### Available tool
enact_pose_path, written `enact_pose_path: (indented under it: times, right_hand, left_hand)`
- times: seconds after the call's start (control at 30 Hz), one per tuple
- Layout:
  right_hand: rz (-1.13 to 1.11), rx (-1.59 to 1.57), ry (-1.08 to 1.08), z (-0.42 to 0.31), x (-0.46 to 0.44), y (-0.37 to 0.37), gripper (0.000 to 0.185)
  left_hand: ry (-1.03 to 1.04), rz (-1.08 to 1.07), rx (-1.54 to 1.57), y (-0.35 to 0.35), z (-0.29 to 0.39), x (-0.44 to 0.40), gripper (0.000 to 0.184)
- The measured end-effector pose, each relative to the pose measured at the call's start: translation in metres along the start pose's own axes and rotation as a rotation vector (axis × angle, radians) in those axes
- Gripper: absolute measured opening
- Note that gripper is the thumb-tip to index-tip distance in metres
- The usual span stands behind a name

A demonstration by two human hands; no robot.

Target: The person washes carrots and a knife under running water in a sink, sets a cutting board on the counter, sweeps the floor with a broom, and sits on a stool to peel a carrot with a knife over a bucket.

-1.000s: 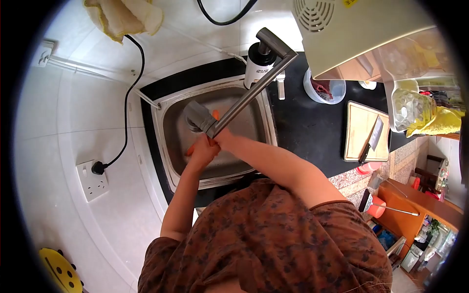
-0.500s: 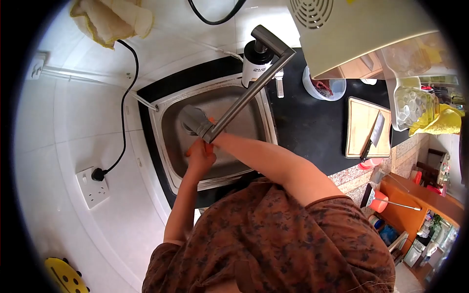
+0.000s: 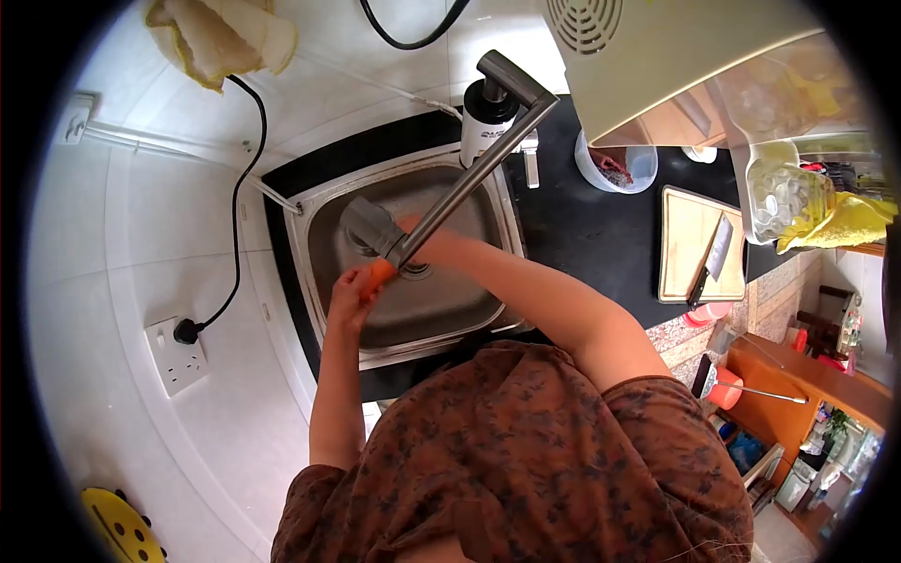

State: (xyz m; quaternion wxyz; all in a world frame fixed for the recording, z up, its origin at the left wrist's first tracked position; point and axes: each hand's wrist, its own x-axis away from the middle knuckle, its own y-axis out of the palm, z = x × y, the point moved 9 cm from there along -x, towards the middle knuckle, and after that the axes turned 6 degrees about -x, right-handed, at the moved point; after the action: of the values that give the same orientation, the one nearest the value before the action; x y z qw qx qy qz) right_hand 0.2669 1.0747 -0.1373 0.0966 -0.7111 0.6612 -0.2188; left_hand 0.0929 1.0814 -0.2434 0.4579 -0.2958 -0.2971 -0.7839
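An orange carrot-like piece (image 3: 377, 276) is held by my left hand (image 3: 349, 295), its fingers closed round the lower end, over the left part of the steel sink (image 3: 450, 330). My right hand (image 3: 419, 240) is mostly hidden behind the grey faucet (image 3: 469, 183), close to the upper end of the orange piece; its fingers cannot be made out. The faucet's wide grey head (image 3: 372, 226) hangs just above the hands, and the drain shows below them.
A dark bottle (image 3: 485, 122) stands behind the sink. To the right are a bowl with dark red contents (image 3: 615, 169), a cutting board (image 3: 680, 244) with a knife (image 3: 718, 251) on it, and a beige appliance (image 3: 648, 66) overhead. A black cord (image 3: 240, 206) hangs at left.
My left hand has moved left and shows more of the orange piece. My right hand has shifted up behind the faucet, away from my left hand. The drain is now uncovered.
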Motion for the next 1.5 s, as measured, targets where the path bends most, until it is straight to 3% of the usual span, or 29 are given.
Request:
enact_pose_path:
  times: [0.1, 0.17, 0.2, 0.27, 0.33, 0.37, 0.4, 0.47, 0.53, 0.57, 0.63, 0.67, 0.73, 0.77, 0.83, 0.87, 0.93, 1.03, 1.1, 1.17, 1.2, 1.27, 1.33, 1.4, 1.47, 1.5]
  right_hand:
    - [-0.028, 0.217, -0.077, 0.027, 0.004, 0.017, 0.026]
    - [0.212, 0.528, -0.344, 0.022, 0.021, 0.018, 0.025]
    - [0.215, 0.532, -0.34, 0.023, 0.025, 0.021, 0.025]
    - [-0.018, -0.535, 0.516, 0.07, 0.043, 0.037, 0.022]
    - [0.01, -0.705, 0.575, 0.07, 0.052, 0.046, 0.022]
    - [0.029, -0.876, 0.626, 0.07, 0.054, 0.052, 0.024]
    - [0.033, -0.878, 0.624, 0.072, 0.053, 0.057, 0.024]
    - [0.256, -0.926, 0.533, 0.088, 0.048, 0.053, 0.035]
    - [0.215, -0.834, 0.534, 0.105, 0.04, 0.049, 0.034]
    - [0.172, -0.738, 0.537, 0.108, 0.038, 0.047, 0.033]
    - [0.133, -0.759, 0.558, 0.087, 0.049, 0.043, 0.026]
    - [0.098, -0.775, 0.584, 0.071, 0.056, 0.042, 0.019]
    - [0.043, -0.79, 0.53, 0.056, 0.061, 0.053, 0.019]
    - [-0.004, -0.81, 0.476, 0.048, 0.06, 0.057, 0.02]
    - [-0.003, -0.805, 0.467, 0.059, 0.057, 0.052, 0.02]
    - [-0.002, -0.807, 0.456, 0.065, 0.052, 0.049, 0.02]
    - [0.053, -0.759, 0.447, 0.085, 0.04, 0.033, 0.018]
    - [0.194, -0.718, 0.463, 0.113, 0.021, 0.013, 0.014]
    - [0.274, -0.733, 0.483, 0.138, 0.004, 0.022, 0.014]
    - [0.51, -0.506, 0.32, 0.149, -0.014, 0.014, 0.014]
    - [0.506, -0.506, 0.318, 0.15, -0.018, 0.02, 0.014]
    - [0.454, -0.8, 0.371, 0.139, -0.017, 0.04, 0.017]
    - [0.5, -0.729, 0.288, 0.113, -0.024, 0.054, 0.018]
    - [0.554, -0.657, 0.209, 0.079, -0.012, 0.048, 0.019]
    - [0.466, -0.87, 0.254, 0.021, 0.007, 0.031, 0.025]
    - [0.468, -0.87, 0.257, 0.027, 0.003, 0.031, 0.025]
  left_hand:
    - [0.028, -0.018, 0.117, 0.002, -0.006, -0.047, 0.018]
    - [0.051, -0.017, 0.189, 0.018, 0.002, -0.06, 0.023]
    - [0.03, -0.077, 0.267, 0.04, 0.007, -0.058, 0.022]
    - [0.057, -0.154, 0.296, 0.044, -0.013, -0.101, 0.022]
    - [0.156, -0.177, 0.203, 0.017, -0.063, -0.183, 0.022]
    - [0.157, -0.183, 0.199, 0.036, -0.051, -0.164, 0.022]
    - [0.097, -0.173, 0.183, 0.071, -0.03, -0.12, 0.028]
    - [0.039, -0.159, 0.162, 0.097, -0.006, -0.07, 0.034]
    - [-0.185, -0.509, -0.041, 0.129, -0.016, -0.038, 0.046]
    - [-0.183, -0.504, -0.045, 0.132, -0.013, -0.031, 0.046]
    - [-0.149, -0.287, -0.032, 0.119, -0.01, -0.029, 0.027]
    - [-0.149, -0.284, -0.03, 0.102, -0.019, -0.047, 0.027]
    - [0.073, -0.307, 0.183, 0.063, -0.021, -0.098, 0.02]
    - [0.076, -0.308, 0.186, 0.07, -0.006, -0.08, 0.02]
    - [0.062, -0.654, 0.402, 0.115, 0.047, -0.004, 0.022]
    - [0.066, -0.653, 0.397, 0.109, 0.048, -0.002, 0.022]
    - [0.149, -0.232, 0.107, 0.062, 0.042, -0.02, 0.029]
    - [-0.035, -0.168, 0.134, 0.025, 0.006, -0.043, 0.026]
    - [-0.027, -0.174, 0.086, 0.034, 0.017, -0.013, 0.029]
    - [-0.013, -0.186, 0.039, 0.045, 0.029, 0.013, 0.031]
    - [-0.023, -0.243, -0.008, 0.052, 0.031, 0.023, 0.031]
    - [-0.029, -0.294, -0.05, 0.058, 0.025, 0.034, 0.032]
    - [-0.038, -0.478, -0.018, 0.076, 0.017, 0.044, 0.032]
    - [-0.057, -0.406, -0.007, 0.076, 0.009, 0.042, 0.032]
    - [-0.082, -0.338, 0.001, 0.075, -0.001, 0.037, 0.032]
    - [-0.053, -0.287, 0.035, 0.072, -0.002, 0.033, 0.033]
